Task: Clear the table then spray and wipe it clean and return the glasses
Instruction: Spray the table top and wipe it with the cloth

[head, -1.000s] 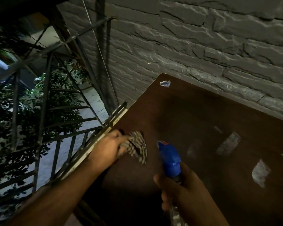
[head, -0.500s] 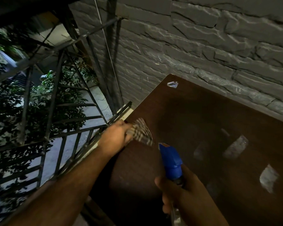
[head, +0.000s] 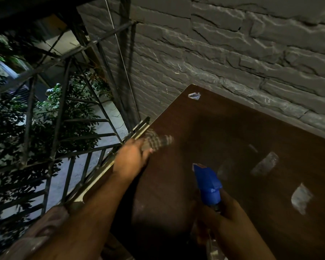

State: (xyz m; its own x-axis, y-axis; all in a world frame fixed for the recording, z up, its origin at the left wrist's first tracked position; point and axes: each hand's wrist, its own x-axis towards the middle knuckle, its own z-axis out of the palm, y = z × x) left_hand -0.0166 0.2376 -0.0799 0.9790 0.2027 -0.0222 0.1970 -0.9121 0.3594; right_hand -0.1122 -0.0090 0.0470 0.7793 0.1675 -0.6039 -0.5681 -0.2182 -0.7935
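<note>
Cloth could slip off the desk edge
Left grip (head: 130, 158) shut on checked cloth (head: 156, 140) at desk's (head: 204, 132) nine o'clock edge by railing (head: 64, 166); right grip (head: 223, 218) wraps blue spray bottle (head: 207, 186)

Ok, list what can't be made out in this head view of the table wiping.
- Checked cloth in the left hand: motion blur hides its weave and edges.
- Spray bottle: only the blue head shows; the right hand and the bottom edge hide the body.
- Small shiny scrap at the table's far corner: too small to identify.
- Pale patches on the tabletop: reflections or wet marks, cannot tell.
- Glasses: none in view.
</note>
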